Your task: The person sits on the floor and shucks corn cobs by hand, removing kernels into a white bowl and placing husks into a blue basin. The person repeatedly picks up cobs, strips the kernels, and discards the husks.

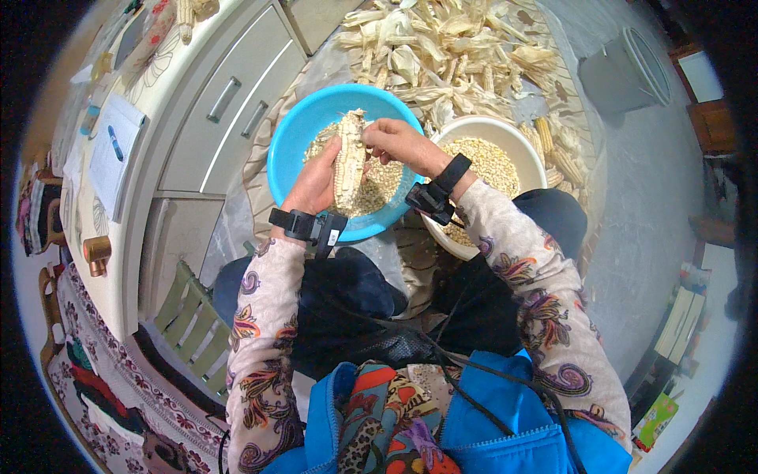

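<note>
My left hand holds a pale ear of corn upright above a blue plastic basin. Part of the ear bears rows of kernels, and other parts look stripped. My right hand touches the ear's right side near its top with bent fingers; whether it holds a kernel is hidden. Loose kernels lie in the blue basin below both hands. Beside it, partly under my right forearm, a cream plastic basin holds more yellowish kernels.
Dry corn husks and cobs are heaped beyond the basins. Several unshelled ears lie right of the cream basin. A grey bucket stands at the upper right. On the left are a white drawer cabinet and a green slatted stool.
</note>
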